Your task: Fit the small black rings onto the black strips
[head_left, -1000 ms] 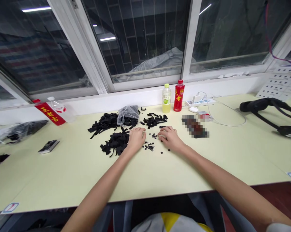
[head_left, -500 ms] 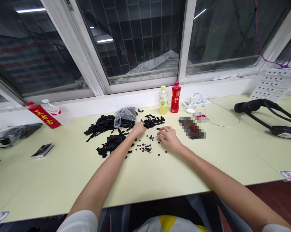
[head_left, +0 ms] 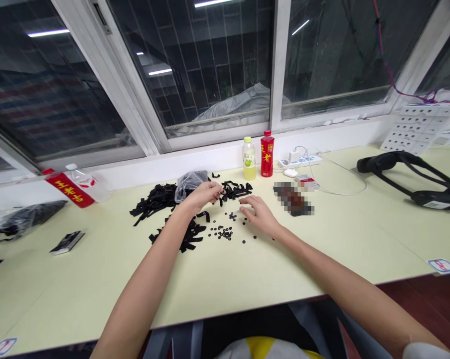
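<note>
My left hand (head_left: 201, 195) is raised a little over the table, fingers pinched on a black strip from the small pile of black strips (head_left: 235, 189) by the window side. My right hand (head_left: 257, 214) lies flat on the table with its fingers stretched out, next to a scatter of small black rings (head_left: 225, 231). More black strips lie in a pile (head_left: 183, 235) under my left forearm. A further heap (head_left: 154, 199) sits beside a clear plastic bag (head_left: 189, 181).
A yellow-green bottle (head_left: 248, 159) and a red bottle (head_left: 266, 154) stand by the window sill, near a power strip (head_left: 299, 160) with a white cable. A blurred dark object (head_left: 292, 198) lies right of my hand. A black strap device (head_left: 415, 174) rests far right.
My left hand has moved from the table beside the rings up and back to the far strip pile and closed on a strip. My right hand has barely shifted.
</note>
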`<state>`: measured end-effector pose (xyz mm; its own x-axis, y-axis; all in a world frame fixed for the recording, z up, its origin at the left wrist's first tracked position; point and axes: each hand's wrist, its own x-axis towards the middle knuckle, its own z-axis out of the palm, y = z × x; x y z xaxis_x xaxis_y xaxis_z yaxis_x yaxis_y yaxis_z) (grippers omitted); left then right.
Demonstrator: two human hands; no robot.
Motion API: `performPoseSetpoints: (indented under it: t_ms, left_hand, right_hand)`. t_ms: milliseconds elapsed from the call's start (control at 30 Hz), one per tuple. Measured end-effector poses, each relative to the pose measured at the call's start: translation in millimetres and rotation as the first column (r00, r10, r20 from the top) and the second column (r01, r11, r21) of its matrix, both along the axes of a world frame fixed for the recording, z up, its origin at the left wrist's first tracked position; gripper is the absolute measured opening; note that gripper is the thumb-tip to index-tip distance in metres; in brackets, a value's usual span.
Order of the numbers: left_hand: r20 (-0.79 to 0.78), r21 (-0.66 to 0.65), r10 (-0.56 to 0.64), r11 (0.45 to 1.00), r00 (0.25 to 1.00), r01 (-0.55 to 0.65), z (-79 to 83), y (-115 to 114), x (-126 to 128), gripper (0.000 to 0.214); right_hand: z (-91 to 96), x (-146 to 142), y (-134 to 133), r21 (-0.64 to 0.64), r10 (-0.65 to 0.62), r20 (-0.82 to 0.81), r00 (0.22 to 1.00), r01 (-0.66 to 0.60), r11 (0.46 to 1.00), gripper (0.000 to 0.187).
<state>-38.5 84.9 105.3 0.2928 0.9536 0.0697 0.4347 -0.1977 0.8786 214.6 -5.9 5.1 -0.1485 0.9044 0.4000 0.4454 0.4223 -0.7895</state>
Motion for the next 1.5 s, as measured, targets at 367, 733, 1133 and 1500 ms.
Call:
performPoseSetpoints:
  t_ms: [367, 733, 1133, 1500]
  left_hand:
    - [0.453, -0.393, -0.192, 0.834, 0.870, 0.389, -33.5, -72.5, -7.0, 0.037]
    - [0.555, -0.444, -0.109, 0.799, 0.825, 0.405, -58.8, -87.1, -0.8, 0.060]
    - [0.272, -0.116, -0.039, 0.991, 0.962, 0.073, -76.2, -100.7, 14.4, 0.053]
    - [0.118, 0.003, -0.031, 1.000, 0.993, 0.031, -92.0, -80.6, 0.3, 0.048]
  right_hand:
    - [27.2, -15.3, -21.5, -0.181, 0.164, -0.344, 0.925, -0.236, 0.955, 0.028]
    - [10.3, -18.9, -15.9, -0.073, 0.135, -0.329, 0.934, -0.168, 0.983, 0.041]
    - [4.8, -12.7, -19.2, -0.023, 0.224, 0.187, 0.957, -0.223, 0.974, 0.028]
    - [15.2, 2.0, -9.6, -0.109, 0.269, 0.080, 0.960, -0.259, 0.960, 0.050]
